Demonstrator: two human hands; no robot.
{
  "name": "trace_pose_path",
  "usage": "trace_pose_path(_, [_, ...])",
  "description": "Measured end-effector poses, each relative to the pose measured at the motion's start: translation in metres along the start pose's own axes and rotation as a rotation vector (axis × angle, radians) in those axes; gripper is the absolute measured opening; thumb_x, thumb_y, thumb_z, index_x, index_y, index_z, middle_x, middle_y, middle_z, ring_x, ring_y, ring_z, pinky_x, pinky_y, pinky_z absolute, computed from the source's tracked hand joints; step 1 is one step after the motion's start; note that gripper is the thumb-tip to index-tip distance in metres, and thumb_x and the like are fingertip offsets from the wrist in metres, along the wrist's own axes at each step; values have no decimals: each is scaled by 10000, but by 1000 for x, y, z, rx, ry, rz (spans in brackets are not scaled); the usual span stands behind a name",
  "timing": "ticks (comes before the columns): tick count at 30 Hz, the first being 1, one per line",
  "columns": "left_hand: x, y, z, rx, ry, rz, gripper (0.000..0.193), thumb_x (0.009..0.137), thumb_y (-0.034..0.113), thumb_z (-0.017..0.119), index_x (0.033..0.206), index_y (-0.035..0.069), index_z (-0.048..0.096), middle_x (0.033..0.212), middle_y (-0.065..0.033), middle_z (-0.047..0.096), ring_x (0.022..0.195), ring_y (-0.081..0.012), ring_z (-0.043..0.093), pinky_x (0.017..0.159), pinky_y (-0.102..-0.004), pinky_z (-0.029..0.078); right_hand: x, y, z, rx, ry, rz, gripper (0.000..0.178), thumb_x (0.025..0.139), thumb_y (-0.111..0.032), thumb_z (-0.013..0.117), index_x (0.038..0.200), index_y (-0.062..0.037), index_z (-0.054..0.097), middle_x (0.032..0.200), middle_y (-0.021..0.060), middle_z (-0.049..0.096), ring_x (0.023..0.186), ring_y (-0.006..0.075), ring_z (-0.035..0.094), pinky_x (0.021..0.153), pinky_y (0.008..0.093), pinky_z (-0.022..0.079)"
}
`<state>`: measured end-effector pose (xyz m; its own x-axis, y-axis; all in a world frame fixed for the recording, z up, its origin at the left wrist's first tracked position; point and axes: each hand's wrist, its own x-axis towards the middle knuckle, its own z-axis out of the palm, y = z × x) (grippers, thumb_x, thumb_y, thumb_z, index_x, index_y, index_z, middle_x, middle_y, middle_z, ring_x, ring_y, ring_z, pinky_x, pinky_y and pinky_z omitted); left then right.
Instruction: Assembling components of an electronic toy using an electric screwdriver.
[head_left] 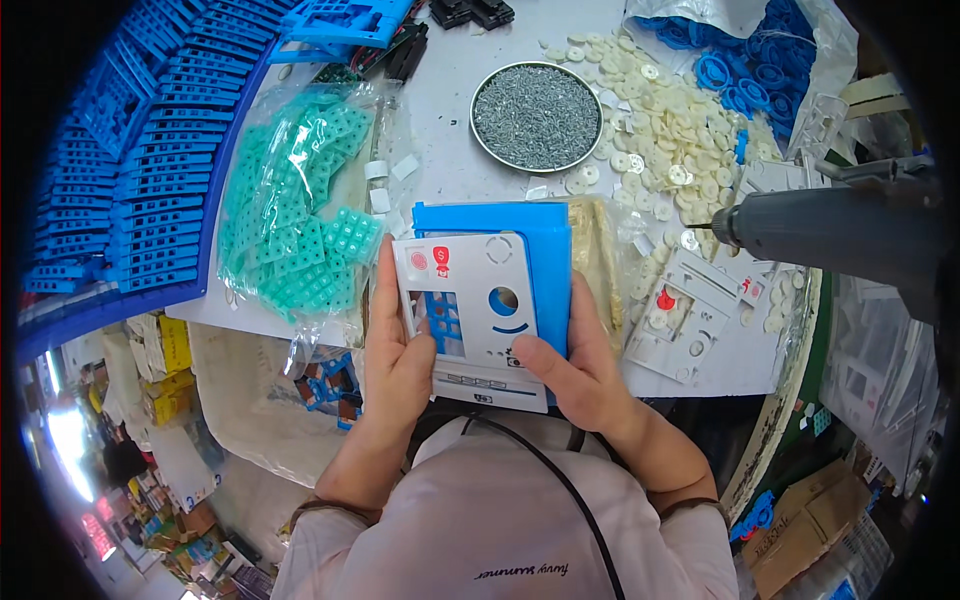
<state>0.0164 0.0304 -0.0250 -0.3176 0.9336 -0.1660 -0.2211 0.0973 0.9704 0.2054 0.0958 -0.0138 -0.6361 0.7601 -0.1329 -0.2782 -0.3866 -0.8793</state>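
Note:
Both my hands hold a white plastic faceplate with a round hole, a rectangular window and red symbols, laid over a blue plastic housing. My left hand grips the faceplate's left edge, thumb on its front. On the lower right corner rests my right hand, thumb pressing the front.
A round metal dish of small screws sits behind. Cream plastic discs lie scattered right of it. A bag of teal keypad pieces lies left. Blue plastic frames are stacked far left. A grey power screwdriver hangs at right above another white faceplate.

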Motion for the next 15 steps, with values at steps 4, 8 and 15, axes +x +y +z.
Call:
trace_pose_path(4, [-1,4,2,43,54,-34,998,735,-112,348,1678,41,60,1659,-161,265,1521,-271,331,1225,-422,304,0,0,1,-52,10,-10,600,1051,-119,597,1526,23,258,1373,131,545,1223,183,540,1060,344,456])
trace_pose_path(8, [-5,8,3,50,102,-62,998,735,-102,353,1678,41,56,1657,-160,263,1521,-270,329,1220,-416,305,1,5,0,-160,7,-39,560,1051,-114,591,1505,22,293,1360,133,559,1224,183,541,1059,345,457])
trace_pose_path(15, [-7,11,1,43,64,-4,988,737,-112,345,1668,4,38,1644,-189,293,1480,-252,384,1193,-359,336,2,5,6,4,8,11,555,1053,-98,585,1517,17,302,1402,137,551,1269,176,531,1077,353,453])
